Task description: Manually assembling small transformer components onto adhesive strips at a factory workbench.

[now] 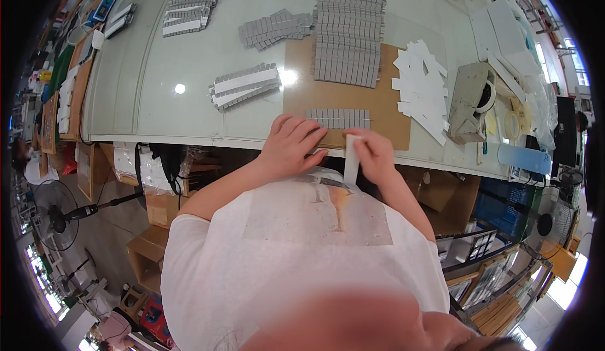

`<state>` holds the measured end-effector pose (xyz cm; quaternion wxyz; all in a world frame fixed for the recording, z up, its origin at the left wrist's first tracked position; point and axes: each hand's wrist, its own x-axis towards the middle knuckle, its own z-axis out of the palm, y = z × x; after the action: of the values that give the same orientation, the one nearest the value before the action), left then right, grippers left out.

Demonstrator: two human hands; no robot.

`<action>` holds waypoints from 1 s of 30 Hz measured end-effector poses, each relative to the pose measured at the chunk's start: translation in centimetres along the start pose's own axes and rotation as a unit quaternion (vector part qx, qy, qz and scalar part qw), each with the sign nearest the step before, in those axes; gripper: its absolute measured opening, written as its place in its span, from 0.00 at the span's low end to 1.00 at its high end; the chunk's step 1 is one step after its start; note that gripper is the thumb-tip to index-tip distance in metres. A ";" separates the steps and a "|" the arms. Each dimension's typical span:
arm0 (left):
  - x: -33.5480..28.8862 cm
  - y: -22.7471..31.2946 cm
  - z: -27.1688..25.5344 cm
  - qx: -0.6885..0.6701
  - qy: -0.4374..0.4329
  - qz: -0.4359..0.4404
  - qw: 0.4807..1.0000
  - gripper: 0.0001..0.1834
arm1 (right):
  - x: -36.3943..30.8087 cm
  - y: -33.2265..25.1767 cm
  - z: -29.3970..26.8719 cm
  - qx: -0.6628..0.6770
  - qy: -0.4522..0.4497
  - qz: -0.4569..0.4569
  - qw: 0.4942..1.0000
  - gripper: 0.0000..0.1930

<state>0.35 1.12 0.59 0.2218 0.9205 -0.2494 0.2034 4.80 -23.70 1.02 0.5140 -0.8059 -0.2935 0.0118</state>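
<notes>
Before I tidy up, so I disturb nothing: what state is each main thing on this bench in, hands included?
White strip: pinched near one end, trailing toward the body
Right hand: closed on that strip
Left hand: open, at the slatted piece's left end
Gray slatted piece: flat
Cardboard sheet: flat, partly covered
Long gray stack: layered, overlapping
White strip pile: loose, overlapping

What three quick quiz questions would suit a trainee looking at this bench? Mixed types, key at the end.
1. Which hand grips the narrow white strip? A) left B) right C) neither
2. True or false: the tall grey stack lies left of the loose white strips.
3. Fill in: the single grey piece by the left hand lies over a ____ sheet.

Key: 1. B, the right hand. 2. True. 3. Brown.
</notes>
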 end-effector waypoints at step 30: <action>0.2 0.4 -0.3 0.019 0.009 -0.015 1.000 0.26 | 1.2 -0.1 1.4 -0.184 -0.025 -0.166 0.969 0.06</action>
<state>0.18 0.95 1.06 0.2094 0.9263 -0.2294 0.2131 5.34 -21.94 0.77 0.3442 -0.8261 -0.4329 -0.1078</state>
